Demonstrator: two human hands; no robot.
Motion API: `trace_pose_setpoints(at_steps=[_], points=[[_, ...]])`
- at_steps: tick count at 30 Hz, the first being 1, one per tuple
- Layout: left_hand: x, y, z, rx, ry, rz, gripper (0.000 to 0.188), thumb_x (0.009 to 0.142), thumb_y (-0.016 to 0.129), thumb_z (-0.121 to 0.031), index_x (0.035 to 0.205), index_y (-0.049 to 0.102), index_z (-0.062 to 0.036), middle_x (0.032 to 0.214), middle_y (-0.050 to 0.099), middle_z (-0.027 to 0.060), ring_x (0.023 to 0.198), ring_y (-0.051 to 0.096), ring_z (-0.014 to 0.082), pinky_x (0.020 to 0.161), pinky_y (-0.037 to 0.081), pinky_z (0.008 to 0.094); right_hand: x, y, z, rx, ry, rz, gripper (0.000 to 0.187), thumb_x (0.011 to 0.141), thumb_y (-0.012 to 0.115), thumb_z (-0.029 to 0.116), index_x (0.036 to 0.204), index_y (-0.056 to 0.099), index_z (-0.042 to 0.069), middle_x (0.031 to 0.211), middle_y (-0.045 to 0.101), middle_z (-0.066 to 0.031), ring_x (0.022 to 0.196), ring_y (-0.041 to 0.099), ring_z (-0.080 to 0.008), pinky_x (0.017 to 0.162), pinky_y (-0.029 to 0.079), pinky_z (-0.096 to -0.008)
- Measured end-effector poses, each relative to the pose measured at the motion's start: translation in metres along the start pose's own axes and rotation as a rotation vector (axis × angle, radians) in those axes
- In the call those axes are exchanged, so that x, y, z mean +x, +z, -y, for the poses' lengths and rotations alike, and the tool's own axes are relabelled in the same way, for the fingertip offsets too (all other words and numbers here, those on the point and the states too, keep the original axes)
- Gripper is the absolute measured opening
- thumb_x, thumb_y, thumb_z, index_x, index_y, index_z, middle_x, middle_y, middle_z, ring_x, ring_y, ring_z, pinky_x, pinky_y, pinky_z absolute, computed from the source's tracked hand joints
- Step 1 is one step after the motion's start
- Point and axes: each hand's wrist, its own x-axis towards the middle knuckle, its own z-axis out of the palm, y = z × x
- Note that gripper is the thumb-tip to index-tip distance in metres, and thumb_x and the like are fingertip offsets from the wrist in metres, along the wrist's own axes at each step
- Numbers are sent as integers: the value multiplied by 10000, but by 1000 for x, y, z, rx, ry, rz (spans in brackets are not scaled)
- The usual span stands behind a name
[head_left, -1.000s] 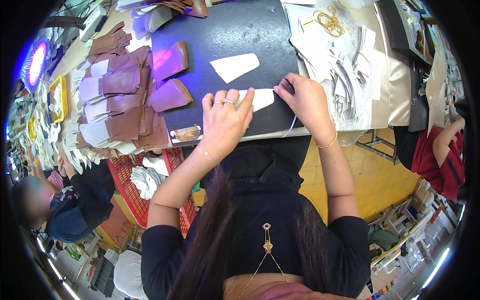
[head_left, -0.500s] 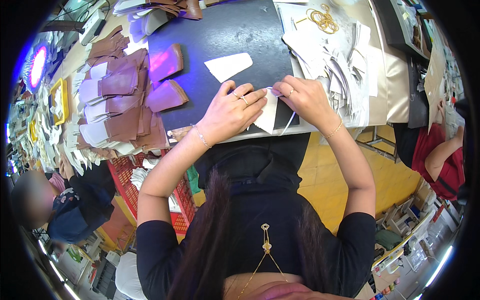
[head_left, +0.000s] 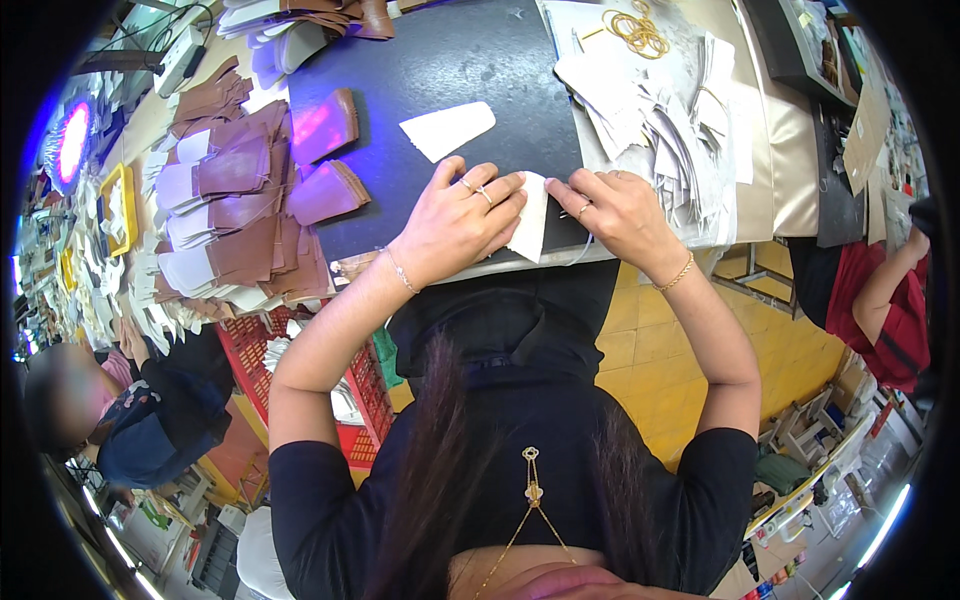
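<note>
My left hand (head_left: 462, 218) lies on a cream, tapered flat piece (head_left: 533, 222) at the near edge of the black work mat (head_left: 420, 75). Its fingers rest flat over the piece's left part and hide some of it; the thumb points away from me. Just right of that piece, my right hand (head_left: 622, 218) is closed in a pinch. Under it hangs the end of a thin white strip (head_left: 584, 250); the part between the fingertips is hidden. A similar white piece (head_left: 447, 131) lies farther back on the mat.
Left of the mat lie bundles of brown and white pieces (head_left: 240, 165), with two brown stacks (head_left: 328, 190) on the mat's left side. White pieces (head_left: 680, 150) and yellow rubber bands (head_left: 638, 35) are at the right. A red crate (head_left: 250, 350) stands below the table; co-workers sit at both sides.
My right hand has moved slightly right, away from the piece under my left hand. The strip that reached the piece's top corner now hangs mostly beneath my right hand.
</note>
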Motion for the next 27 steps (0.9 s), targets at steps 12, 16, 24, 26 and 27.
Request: trace_pose_setpoints(at_steps=[12, 16, 24, 26, 27], points=[[10, 0, 15, -73, 141, 59, 328, 826, 691, -116, 1143, 660, -36, 1194, 657, 74, 1088, 612, 250, 963, 469, 419, 2, -12, 17, 475, 623, 125, 347, 828, 700, 1, 1171, 690, 51, 987, 626, -107, 868, 687, -299, 767, 559, -387], [-4, 9, -14, 11, -66, -69, 302, 836, 748, -128, 1113, 667, -37, 1170, 652, 79, 1038, 614, 256, 927, 467, 414, 9, -12, 29, 531, 778, 77, 247, 875, 675, 25, 1117, 724, 21, 872, 650, -109, 776, 670, -245, 737, 534, -341], [-6, 15, -21, 53, -108, -144, 252, 839, 731, -144, 1056, 695, -20, 1180, 671, 92, 1076, 612, 240, 917, 464, 399, 18, -18, 43, 594, 827, 33, 153, 912, 689, 100, 1022, 728, 1, 879, 656, -118, 731, 649, -230, 697, 514, -328], [-5, 15, -21, 52, -110, -149, 254, 838, 732, -143, 1054, 695, -15, 1182, 674, 93, 1080, 613, 241, 923, 466, 399, 19, -21, 45, 567, 819, 66, 140, 908, 680, 122, 979, 723, 9, 877, 684, -145, 785, 679, -284, 725, 534, -367], [-5, 14, -21, 51, -111, -152, 256, 837, 733, -142, 1054, 694, -13, 1181, 674, 93, 1083, 613, 241, 925, 467, 398, 18, -22, 46, 556, 821, 92, 138, 907, 676, 132, 958, 721, 13, 876, 698, -158, 813, 694, -311, 739, 544, -386]])
